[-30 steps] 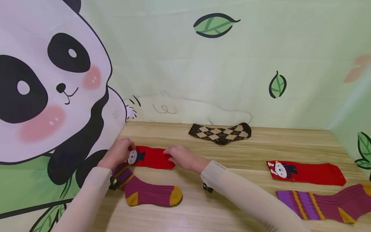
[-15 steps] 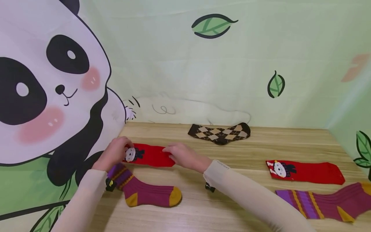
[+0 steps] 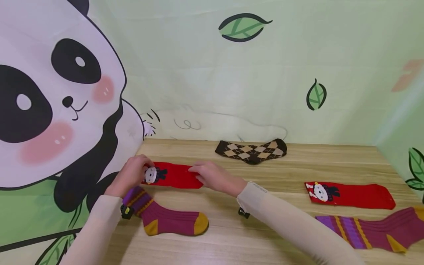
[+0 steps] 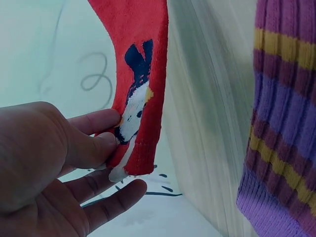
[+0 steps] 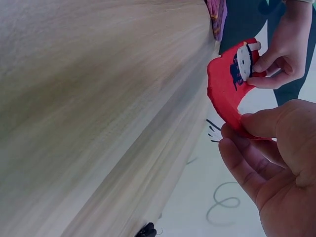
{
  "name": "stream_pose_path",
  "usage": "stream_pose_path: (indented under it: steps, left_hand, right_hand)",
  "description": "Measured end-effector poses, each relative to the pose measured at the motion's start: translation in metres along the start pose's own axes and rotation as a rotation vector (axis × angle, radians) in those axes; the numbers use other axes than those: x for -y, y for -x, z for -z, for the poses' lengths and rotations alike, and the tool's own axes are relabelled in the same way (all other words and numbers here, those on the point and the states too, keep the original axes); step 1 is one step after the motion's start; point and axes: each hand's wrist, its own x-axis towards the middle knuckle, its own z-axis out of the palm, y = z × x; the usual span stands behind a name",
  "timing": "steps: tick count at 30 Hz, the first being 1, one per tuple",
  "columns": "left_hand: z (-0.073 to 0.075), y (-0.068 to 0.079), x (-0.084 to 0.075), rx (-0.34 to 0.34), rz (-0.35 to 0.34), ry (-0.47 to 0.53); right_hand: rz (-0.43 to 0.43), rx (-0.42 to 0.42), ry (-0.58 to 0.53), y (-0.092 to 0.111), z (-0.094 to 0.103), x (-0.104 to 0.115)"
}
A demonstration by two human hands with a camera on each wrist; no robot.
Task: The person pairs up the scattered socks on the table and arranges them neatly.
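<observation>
A red sock [image 3: 179, 176] with a white cartoon face stretches between my two hands at the left of the table. My left hand [image 3: 132, 172] pinches its cuff end beside the face; the left wrist view shows thumb and forefinger on the red sock [image 4: 143, 29]. At the toe end, my right hand [image 3: 215, 177] pinches the fabric between thumb and fingers. In the right wrist view the red sock [image 5: 224, 89] sags in a curve, apparently lifted off the table. Just in front of it lies a purple-and-mustard sock [image 3: 172, 219], its striped cuff near my left wrist.
A matching red sock [image 3: 357, 195] lies flat at the right, with another purple-and-mustard sock [image 3: 371, 232] in front of it. A brown argyle sock [image 3: 251, 151] rests near the back wall [image 3: 198, 73]. A panda-printed panel [image 3: 109, 110] borders the wooden table [image 3: 232, 243] on the left.
Both hands have raised the red sock slightly, and it now sits a little farther from the purple-and-mustard sock. The right hand has shifted slightly right. The other socks stay put.
</observation>
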Motion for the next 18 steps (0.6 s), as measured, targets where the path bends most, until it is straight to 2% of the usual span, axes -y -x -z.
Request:
stream_pose_path:
  steps: [18]
  left_hand:
    - [0.000,0.002,-0.014,-0.033,-0.045,0.044]
  right_hand:
    - [0.005,-0.003,-0.006,0.015,0.009,-0.003]
